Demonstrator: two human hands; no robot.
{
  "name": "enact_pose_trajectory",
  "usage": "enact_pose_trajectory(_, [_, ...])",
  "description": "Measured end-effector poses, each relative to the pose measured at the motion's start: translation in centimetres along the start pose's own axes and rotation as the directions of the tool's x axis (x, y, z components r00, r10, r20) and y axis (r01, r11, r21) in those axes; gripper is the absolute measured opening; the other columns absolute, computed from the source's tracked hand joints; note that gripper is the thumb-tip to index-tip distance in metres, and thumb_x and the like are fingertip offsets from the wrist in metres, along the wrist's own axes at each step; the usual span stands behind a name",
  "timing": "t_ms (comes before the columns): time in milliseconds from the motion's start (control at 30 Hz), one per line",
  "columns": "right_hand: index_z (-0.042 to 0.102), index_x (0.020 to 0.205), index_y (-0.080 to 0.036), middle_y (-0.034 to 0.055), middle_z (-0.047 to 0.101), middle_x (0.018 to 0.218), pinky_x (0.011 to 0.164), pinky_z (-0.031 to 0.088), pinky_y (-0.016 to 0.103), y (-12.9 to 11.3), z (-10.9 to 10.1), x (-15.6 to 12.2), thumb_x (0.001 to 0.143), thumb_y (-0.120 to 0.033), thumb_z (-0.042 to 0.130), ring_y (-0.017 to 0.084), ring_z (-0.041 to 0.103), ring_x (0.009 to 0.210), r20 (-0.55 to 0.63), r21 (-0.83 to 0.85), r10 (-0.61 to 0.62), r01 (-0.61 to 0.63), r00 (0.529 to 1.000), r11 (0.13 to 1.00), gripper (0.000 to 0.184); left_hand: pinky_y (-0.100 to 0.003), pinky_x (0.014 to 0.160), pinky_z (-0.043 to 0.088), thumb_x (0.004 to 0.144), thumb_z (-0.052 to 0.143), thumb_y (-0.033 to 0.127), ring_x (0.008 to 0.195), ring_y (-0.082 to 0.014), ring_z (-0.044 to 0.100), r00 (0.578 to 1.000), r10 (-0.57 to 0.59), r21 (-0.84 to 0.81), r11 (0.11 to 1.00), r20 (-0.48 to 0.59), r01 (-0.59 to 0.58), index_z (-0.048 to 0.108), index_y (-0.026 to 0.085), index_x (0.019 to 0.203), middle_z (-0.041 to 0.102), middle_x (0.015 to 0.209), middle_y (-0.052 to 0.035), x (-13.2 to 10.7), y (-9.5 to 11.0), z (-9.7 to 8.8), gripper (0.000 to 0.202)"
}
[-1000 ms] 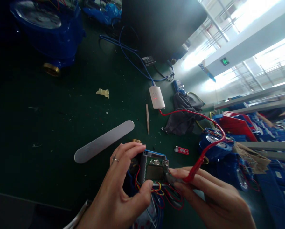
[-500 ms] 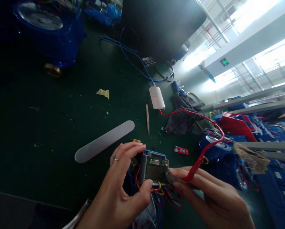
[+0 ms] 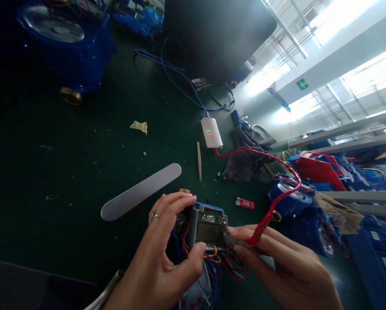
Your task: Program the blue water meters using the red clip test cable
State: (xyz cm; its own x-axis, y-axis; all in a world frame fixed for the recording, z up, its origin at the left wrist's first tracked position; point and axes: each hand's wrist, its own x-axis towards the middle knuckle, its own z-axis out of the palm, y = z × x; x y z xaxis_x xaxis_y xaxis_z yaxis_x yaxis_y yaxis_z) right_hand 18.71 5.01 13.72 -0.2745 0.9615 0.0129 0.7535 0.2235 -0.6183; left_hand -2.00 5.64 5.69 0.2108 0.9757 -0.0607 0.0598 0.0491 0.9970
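Note:
My left hand (image 3: 169, 241) grips a small grey-framed circuit board module (image 3: 209, 232) with a display panel, fingers on its far edge and thumb on the near one. Between the thumb and fingers of my right hand (image 3: 277, 258) is a grey connector (image 3: 231, 241) on the end of a red cable (image 3: 270, 206), pressed against the module's right side. That cable runs to a white adapter box (image 3: 211, 132) with a green and a red light lit. Red, yellow and black wires (image 3: 217, 258) hang below the module, over a blue meter body (image 3: 215, 288) partly hidden by my hands.
On the green table lie a pale flat bar (image 3: 141, 192), tweezers (image 3: 199, 161), a red-labelled stick (image 3: 245, 203), a tape scrap (image 3: 139, 126) and a dark cloth (image 3: 246, 157). Blue meters stand at the far left (image 3: 66, 51) and right (image 3: 286, 198). A dark panel (image 3: 215, 38) rises behind.
A green light now shows on the white box beside the red one. Both hands hold the same position; the view has shifted very slightly.

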Motion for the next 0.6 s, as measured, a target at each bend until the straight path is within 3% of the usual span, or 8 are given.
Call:
enact_pose_trajectory(133, [0.073, 0.104, -0.026, 0.0024, 0.079, 0.098, 0.07, 0.063, 0.02, 0.06, 0.22, -0.1, 0.083, -0.008, 0.069, 0.018, 0.077, 0.081, -0.041, 0.008, 0.025, -0.025, 0.999, 1.0, 0.029, -0.045, 0.112, 0.04, 0.085, 0.06, 0.018, 0.133, -0.0261, 0.042, 1.0, 0.003, 0.016, 1.0, 0.01, -0.003, 0.043, 0.035, 0.134, 0.044, 0.141, -0.0038, 0.04, -0.02, -0.07, 0.055])
enact_pose_trajectory(333, [0.073, 0.104, -0.025, 0.0033, 0.079, 0.099, 0.072, 0.063, 0.021, 0.06, 0.27, -0.33, 0.083, -0.008, 0.069, 0.019, 0.077, 0.082, -0.027, 0.011, 0.026, -0.026, 0.999, 1.0, 0.028, -0.038, 0.112, 0.039, 0.085, 0.06, 0.018, 0.132, -0.0223, 0.043, 1.0, -0.004, -0.01, 1.0, -0.017, 0.004, 0.044, 0.041, 0.132, 0.046, 0.139, 0.0023, 0.07, 0.25, 0.15, 0.055])
enact_pose_trajectory(600, [0.072, 0.106, -0.026, 0.0016, 0.078, 0.099, 0.073, 0.062, 0.017, 0.33, -0.14, -0.46, 0.083, -0.009, 0.07, 0.017, 0.077, 0.082, 0.017, -0.064, 0.018, -0.017, 1.0, 0.998, 0.028, -0.043, 0.113, 0.039, 0.087, 0.061, 0.019, 0.135, -0.0248, 0.041, 0.999, 0.016, -0.014, 1.0, 0.052, -0.015, 0.04, 0.038, 0.136, 0.044, 0.142, -0.0015, 0.06, -0.02, -0.37, 0.057])
